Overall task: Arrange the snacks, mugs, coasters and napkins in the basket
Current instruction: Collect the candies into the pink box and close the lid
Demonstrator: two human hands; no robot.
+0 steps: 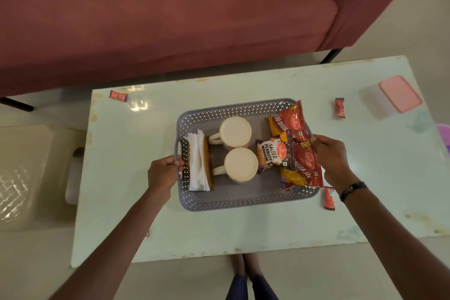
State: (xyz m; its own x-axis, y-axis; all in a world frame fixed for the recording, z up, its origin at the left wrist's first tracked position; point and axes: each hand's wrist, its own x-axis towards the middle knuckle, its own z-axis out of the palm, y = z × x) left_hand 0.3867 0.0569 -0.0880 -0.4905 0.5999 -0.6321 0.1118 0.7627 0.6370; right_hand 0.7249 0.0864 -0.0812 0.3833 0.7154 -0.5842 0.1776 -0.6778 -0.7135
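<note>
A grey perforated basket (243, 202) stands on the white table. Inside it, white napkins (198, 165) and brown coasters (209, 163) stand on edge at the left. Two cream mugs (235, 132) (241, 164) sit upside down in the middle. A salted peanuts packet (274, 152) and red snack packets (295, 122) (305, 168) lie at the right. My left hand (164, 172) grips the basket's left handle. My right hand (332, 158) holds the basket's right side, its fingers against the red packets.
Small red candy wrappers lie on the table: one at the far left (118, 95), one at the far right (340, 107), one by the basket's right corner (328, 198). A pink-lidded box (399, 94) stands at the right. A maroon sofa (170, 19) is behind the table.
</note>
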